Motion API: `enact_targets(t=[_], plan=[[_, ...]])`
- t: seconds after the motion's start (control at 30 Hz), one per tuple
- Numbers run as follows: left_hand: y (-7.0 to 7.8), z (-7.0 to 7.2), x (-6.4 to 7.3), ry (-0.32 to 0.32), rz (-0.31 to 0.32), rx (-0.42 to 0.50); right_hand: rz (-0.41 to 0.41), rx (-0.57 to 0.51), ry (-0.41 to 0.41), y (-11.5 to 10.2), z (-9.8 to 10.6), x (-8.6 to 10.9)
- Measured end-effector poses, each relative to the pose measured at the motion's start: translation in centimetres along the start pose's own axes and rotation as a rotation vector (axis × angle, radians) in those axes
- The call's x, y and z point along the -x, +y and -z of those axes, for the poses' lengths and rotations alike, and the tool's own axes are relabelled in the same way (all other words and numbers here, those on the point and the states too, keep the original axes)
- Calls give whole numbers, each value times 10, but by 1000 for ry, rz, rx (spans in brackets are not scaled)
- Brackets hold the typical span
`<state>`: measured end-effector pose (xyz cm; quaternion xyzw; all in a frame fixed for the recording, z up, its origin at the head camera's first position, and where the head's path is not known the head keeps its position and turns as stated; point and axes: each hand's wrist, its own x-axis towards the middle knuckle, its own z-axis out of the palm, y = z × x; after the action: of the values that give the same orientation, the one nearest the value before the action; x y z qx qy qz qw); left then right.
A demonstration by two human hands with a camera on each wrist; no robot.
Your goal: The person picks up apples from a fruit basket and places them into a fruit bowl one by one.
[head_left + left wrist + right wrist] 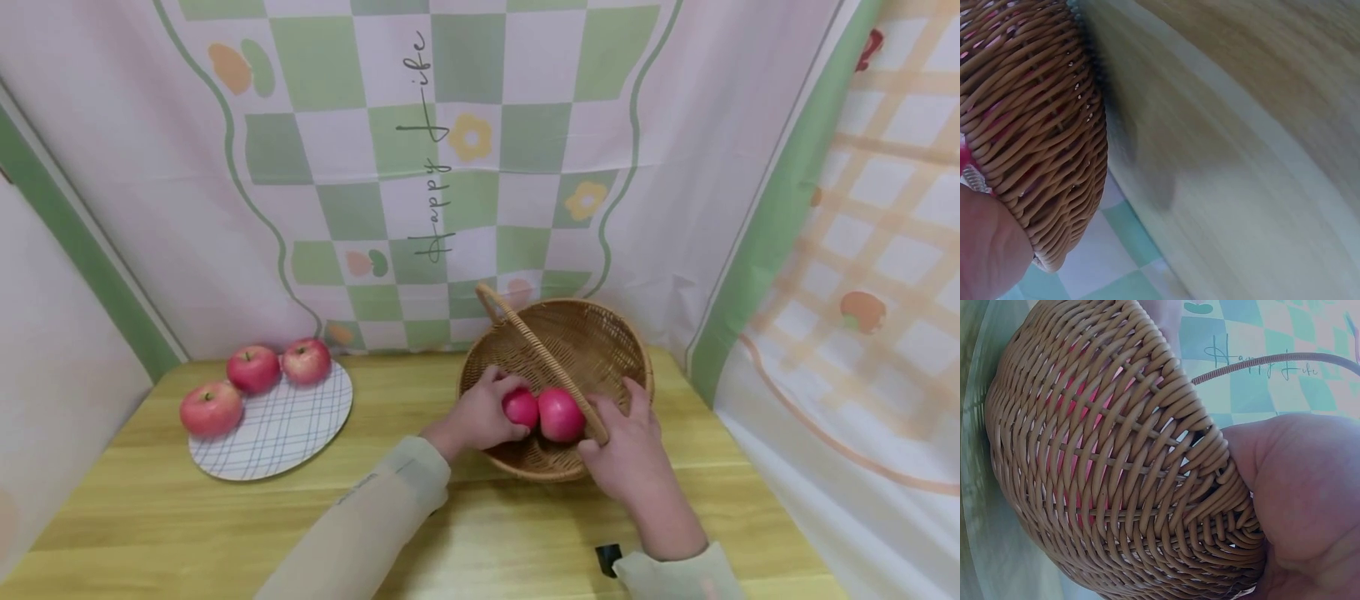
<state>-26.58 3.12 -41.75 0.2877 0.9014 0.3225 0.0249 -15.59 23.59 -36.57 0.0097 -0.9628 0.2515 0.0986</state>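
A brown wicker basket [592, 321] with an arched handle [551, 360] stands tilted, its mouth facing me. Two red apples lie low inside it, a left apple [521, 407] and a right apple [561, 415]. My left hand [480, 414] reaches over the rim and holds the left apple between thumb and fingers. At the basket's right side my right hand [630, 446] grips the rim near the handle's foot. In the right wrist view the palm [1310, 487] lies against the woven rim, and red shows through the weave [1104, 475]; the fingertips are hidden there.
On the left a round white plate [288, 429] with a blue grid carries three apples [212, 409]. A small black object [608, 558] lies by the right sleeve. Behind the wooden table [390, 500] hangs a checked curtain [465, 208].
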Motion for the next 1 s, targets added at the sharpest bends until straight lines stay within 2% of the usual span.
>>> enact_targets(t=[0.3, 0.4, 0.67, 0.77, 0.87, 1.0], plan=[[-1, 6, 1, -25, 96, 242, 6, -2, -17, 1, 1, 1], [-2, 10, 3, -20, 86, 290, 15, -1, -14, 1, 1, 1], [-10, 16, 3, -61, 36, 423, 26, 1, 0, 3, 0, 0], [-14, 15, 3, -28, 17, 473, 19, -2, -7, 2, 0, 0], [-16, 14, 3, 39, 16, 544, 16, -3, -6, 2, 1, 0], [-15, 11, 3, 91, 46, 798, 4, -4, -6, 2, 1, 0]])
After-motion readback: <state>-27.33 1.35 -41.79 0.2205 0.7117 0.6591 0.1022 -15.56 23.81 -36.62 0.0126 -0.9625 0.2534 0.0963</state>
